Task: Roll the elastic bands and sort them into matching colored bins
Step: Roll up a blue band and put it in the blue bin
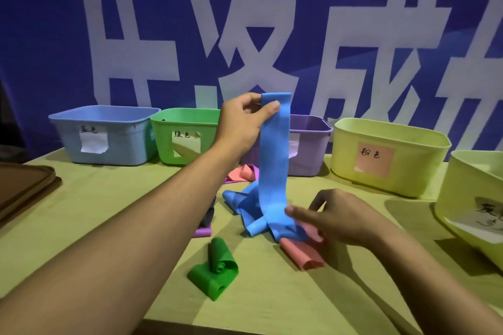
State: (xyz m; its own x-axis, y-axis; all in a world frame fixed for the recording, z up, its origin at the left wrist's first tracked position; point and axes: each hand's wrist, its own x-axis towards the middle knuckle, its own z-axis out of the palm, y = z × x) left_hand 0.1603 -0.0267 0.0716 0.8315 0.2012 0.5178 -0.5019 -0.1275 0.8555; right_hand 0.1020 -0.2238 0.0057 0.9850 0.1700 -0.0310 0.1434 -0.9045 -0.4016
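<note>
My left hand (241,122) pinches the top end of the blue band (273,160) and holds it up above the middle of the counter (109,198), so the strip hangs straight down. My right hand (330,216) pinches its lower part, near the counter, over a pink band (304,254). A loosely curled green band (215,270) lies nearer to me, on the left. Along the far edge stand the blue bin (109,136), green bin (182,136), purple bin (309,144) and a yellow bin (389,155) with a pink label.
</note>
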